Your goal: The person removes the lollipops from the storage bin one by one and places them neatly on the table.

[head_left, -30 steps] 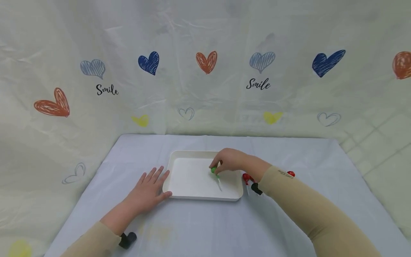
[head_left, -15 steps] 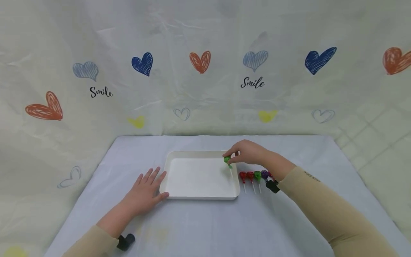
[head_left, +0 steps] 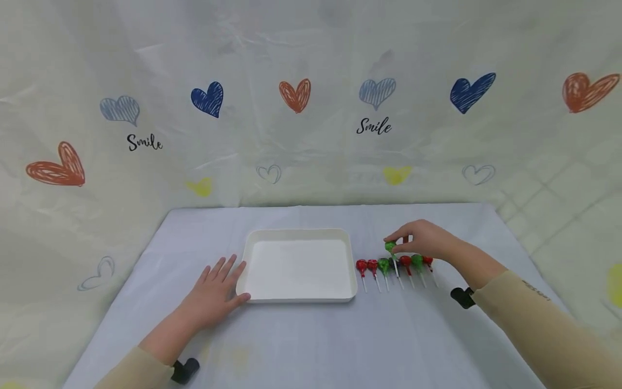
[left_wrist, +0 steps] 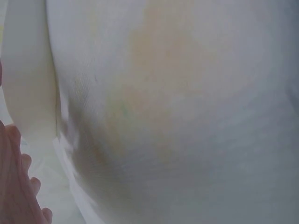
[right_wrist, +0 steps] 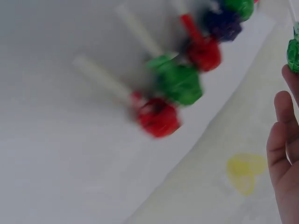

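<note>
In the head view my right hand (head_left: 425,240) pinches a green-wrapped lollipop (head_left: 390,247) by its head, stick pointing down, above a row of lollipops. The row runs red, red, green, dark purple, red, green, red, including a red lollipop (head_left: 361,265) nearest the tray. The right wrist view has the held green lollipop (right_wrist: 293,55) at its right edge, and a red lollipop (right_wrist: 158,117) at the row's end. A white rectangular tray (head_left: 296,270) has nothing in it. My left hand (head_left: 214,294), fingers spread, touches the tray's left edge.
A white cloth covers the table (head_left: 301,346). Behind it hangs a pale backdrop (head_left: 330,151) printed with hearts and "Smile". A black wrist device (head_left: 186,371) sits at the left cuff, another device (head_left: 462,297) at the right.
My right hand has carried the green lollipop rightward from over the tray to above the row. More of the row now shows. The left hand keeps its place at the tray.
</note>
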`<action>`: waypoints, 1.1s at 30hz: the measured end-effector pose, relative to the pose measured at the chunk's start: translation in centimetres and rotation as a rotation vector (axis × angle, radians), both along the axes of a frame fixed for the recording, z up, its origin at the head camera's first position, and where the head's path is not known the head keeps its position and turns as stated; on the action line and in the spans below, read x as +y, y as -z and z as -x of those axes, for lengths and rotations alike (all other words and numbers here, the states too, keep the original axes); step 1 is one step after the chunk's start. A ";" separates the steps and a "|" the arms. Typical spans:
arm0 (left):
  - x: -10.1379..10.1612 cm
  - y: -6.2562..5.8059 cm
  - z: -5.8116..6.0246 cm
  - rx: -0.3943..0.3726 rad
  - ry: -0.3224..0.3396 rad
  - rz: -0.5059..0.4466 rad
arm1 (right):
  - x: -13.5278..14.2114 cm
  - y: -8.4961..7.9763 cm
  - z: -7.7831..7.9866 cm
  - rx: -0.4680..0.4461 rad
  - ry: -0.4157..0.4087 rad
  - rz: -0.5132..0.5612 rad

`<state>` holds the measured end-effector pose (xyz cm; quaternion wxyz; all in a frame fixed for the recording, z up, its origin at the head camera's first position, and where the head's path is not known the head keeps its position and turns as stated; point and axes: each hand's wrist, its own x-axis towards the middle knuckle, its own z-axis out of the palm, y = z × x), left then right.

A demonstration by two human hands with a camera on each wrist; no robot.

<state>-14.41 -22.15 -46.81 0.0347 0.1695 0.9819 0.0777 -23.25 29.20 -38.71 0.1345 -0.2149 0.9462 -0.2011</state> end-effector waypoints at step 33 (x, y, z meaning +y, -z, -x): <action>0.0 -0.1 -0.4 0.011 0.008 -0.026 | 10.7 4.1 -0.5 -0.148 0.154 0.000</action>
